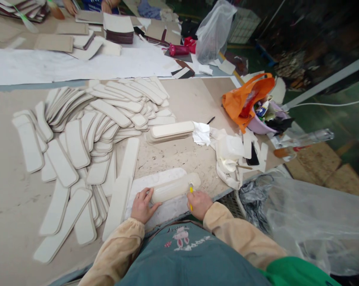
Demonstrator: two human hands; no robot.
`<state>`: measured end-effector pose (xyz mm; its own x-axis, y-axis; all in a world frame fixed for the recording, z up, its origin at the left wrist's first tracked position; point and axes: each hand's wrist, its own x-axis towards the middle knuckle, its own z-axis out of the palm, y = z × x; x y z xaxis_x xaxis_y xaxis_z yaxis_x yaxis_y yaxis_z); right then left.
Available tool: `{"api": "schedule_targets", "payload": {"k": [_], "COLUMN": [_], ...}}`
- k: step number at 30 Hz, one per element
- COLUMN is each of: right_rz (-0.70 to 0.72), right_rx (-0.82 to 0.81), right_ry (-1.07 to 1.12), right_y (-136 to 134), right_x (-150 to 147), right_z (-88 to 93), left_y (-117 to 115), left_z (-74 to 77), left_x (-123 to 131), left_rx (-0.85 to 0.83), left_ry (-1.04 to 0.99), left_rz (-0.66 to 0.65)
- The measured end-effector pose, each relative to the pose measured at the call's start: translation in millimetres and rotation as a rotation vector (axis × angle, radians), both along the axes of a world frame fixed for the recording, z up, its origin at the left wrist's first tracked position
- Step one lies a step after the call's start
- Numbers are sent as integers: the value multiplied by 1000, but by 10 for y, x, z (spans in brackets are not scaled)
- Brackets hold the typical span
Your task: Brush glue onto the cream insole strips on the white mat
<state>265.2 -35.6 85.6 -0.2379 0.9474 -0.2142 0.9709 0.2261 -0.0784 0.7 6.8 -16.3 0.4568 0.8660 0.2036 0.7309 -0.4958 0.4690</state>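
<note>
Left grip point(142, 205), fingers spread, pins the cream strip point(175, 188) lying between both grips; right grip point(199, 203) is closed around a yellow tool point(191, 190) touching the strip. Slackened pinning could let it skid under the tool.

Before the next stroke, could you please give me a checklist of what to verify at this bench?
1. Left hand holds the left end of the cream piece: ok.
2. Right hand grips the yellow-handled tool, with the tool at the piece's right end: ok.
3. Piece lies flat on the white pad: ok.
4. What kind of tip the tool has: cannot tell.
5. Stack of pieces sits apart from both hands: ok.
6. Crumpled white wrappings lie apart from the piece: ok.
</note>
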Motion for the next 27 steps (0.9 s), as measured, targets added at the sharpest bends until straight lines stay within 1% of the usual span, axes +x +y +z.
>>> {"api": "schedule_targets", "payload": {"k": [2, 4, 6, 7, 10, 13, 15, 17, 20, 21, 23, 25, 27], "right_rz": [100, 195, 242, 242, 158, -24, -158, -264, -356, -377, -385, -347, -262], "right_rx": [-25, -43, -47, -47, -77, -144, -152, -125, -61, -54, -96, -179, -243], "right_ry": [59, 189, 373, 471, 715, 837, 857, 837, 772, 776, 844, 944, 1000], "right_y": [31, 71, 111, 127, 141, 119, 97, 72, 36, 28, 24, 43, 82], "right_x": [-204, -379, -519, -573, -653, -562, -394, -177, 77, 103, 43, -138, -357], "right_z": [-19, -11, 2, 3, -25, -86, -121, -129, -86, -67, -39, -35, -53], "left_y": [-1, 1, 4, 5, 5, -2, -8, -15, -15, -13, -5, 1, 3], "left_z": [-11, -16, -10, -3, 32, 67, 74, 66, 38, 29, 18, 17, 24], "left_x": [-6, -10, -10, -8, -3, -1, -4, -9, -17, -19, -24, -28, -28], "left_rx": [-2, -8, -18, -24, -50, -80, -92, -89, -80, -81, -86, -89, -96], "left_ry": [-7, -13, -18, -19, -22, -22, -19, -23, -36, -37, -35, -34, -35], "left_rz": [-7, -7, -5, -3, 3, 16, 20, 19, 13, 11, 10, 10, 12]}}
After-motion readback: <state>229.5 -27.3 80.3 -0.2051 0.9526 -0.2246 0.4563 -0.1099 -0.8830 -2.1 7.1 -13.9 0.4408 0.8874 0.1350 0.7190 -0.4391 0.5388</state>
